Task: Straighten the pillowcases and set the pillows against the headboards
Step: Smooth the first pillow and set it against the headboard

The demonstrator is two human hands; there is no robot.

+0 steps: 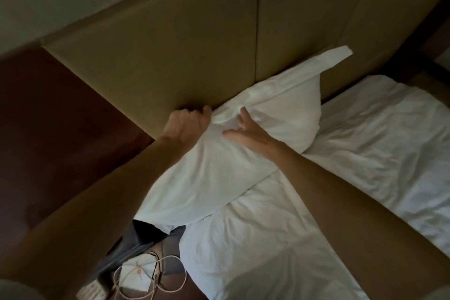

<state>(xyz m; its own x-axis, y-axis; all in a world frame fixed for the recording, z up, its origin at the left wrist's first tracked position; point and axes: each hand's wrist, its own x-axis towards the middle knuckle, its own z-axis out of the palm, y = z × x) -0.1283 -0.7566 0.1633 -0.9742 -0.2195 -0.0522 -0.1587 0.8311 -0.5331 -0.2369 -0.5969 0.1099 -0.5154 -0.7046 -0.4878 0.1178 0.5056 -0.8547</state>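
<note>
A white pillow in a white pillowcase lies tilted on the bed, its far long edge against the tan padded headboard. My left hand grips the pillow's upper edge beside the headboard, fingers curled into the cloth. My right hand lies flat on the pillow's face with the fingers spread. A loose flap of the pillowcase sticks up against the headboard at the pillow's far end.
A rumpled white duvet covers the bed to the right and below. A dark red-brown wall panel stands left of the headboard. Below the pillow sit a dark object and a white box with coiled cord.
</note>
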